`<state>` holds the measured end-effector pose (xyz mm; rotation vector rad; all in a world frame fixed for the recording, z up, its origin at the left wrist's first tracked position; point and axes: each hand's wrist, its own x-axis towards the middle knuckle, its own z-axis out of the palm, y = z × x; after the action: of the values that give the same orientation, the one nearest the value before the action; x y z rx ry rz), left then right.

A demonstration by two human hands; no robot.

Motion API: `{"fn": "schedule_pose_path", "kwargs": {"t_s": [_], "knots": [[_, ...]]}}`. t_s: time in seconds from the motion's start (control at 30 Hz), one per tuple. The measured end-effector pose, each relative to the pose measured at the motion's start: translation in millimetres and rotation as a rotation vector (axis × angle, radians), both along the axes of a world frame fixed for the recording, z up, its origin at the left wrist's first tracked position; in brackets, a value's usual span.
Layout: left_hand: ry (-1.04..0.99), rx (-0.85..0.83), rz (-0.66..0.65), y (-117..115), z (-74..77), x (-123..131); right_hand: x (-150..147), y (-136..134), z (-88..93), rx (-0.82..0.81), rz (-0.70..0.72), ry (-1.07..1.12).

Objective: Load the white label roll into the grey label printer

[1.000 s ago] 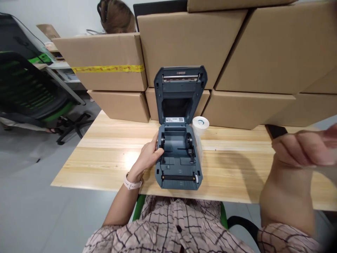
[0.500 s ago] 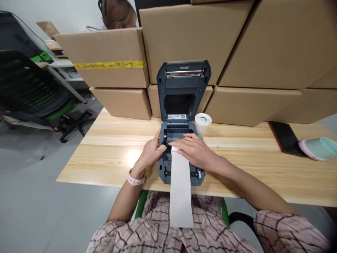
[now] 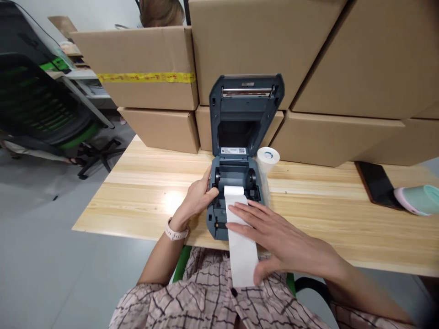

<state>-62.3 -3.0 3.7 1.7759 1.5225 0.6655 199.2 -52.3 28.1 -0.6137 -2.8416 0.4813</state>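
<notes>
A dark grey label printer (image 3: 236,165) sits on the wooden table with its lid (image 3: 240,109) raised. My left hand (image 3: 198,197) grips the printer's left side, thumb over the rim and fingers mostly hidden down the outside. From inside the body a white paper strip (image 3: 242,262) runs over the front edge and hangs toward my lap. My right hand (image 3: 270,230) lies over the strip with its fingers spread, the fingertips touching or just above the paper. A white label roll (image 3: 268,156) stands behind the printer's right side.
Stacked cardboard boxes (image 3: 154,93) line the back of the wooden table (image 3: 137,192). A dark phone (image 3: 375,183) and a pale green and pink cup (image 3: 418,199) lie at the right. An office chair (image 3: 44,105) is at the left, and a person's head (image 3: 161,13) shows behind the boxes.
My right hand has moved from inside the printer down along the paper strip, its fingers now spread. The strip has swung slightly right. My left hand keeps its hold.
</notes>
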Motion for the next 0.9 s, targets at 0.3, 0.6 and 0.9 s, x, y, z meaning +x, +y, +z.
{"fn": "schedule_pose_path", "kwargs": {"t_s": [0.3,0.6,0.9], "knots": [[-0.026,-0.004,0.006,0.7,-3.2,-1.1,15.6,-20.2,-9.9,-0.142,-0.026,0.002],[-0.060,0.024,0.012,2.7,-10.5,-2.7,21.1,-22.7,-15.8,-0.164,0.028,0.044],[-0.072,0.044,0.008,2.9,-13.7,-2.0,8.3,-29.9,-22.8,-0.089,-0.040,0.048]]}}
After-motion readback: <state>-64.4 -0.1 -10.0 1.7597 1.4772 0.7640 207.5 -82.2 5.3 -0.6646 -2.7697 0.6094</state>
